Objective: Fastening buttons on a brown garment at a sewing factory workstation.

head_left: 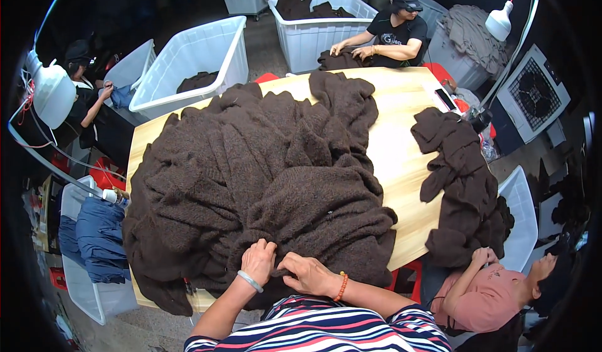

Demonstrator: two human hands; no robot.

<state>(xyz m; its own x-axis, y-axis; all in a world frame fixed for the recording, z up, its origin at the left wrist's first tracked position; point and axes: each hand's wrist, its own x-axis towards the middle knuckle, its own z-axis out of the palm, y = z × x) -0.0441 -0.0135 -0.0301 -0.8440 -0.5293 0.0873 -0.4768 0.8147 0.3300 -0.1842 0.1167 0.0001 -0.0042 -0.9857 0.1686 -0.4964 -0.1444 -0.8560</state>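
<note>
A big heap of dark brown knitted cloth (pixel 276 164) covers most of the light wooden table (pixel 407 183) in front of me. At its near edge, my left hand (pixel 258 263), with a pale bangle at the wrist, is closed with its fingertips gripping a fold of the knit. Close beside it, my right hand (pixel 311 275), wearing an orange bead bracelet, has its fingers bent and closed at the same edge. The fabric between the two hands is bunched, and the right fingertips are partly lost against the dark knit.
More brown knitwear (pixel 454 176) lies along the table's right side, by a person in pink (pixel 486 292). Across the table, a person in black (pixel 398 35) handles dark cloth. White bins (pixel 235 51) surround the table; a lamp (pixel 53 95) hangs left, another lamp (pixel 500 23) right.
</note>
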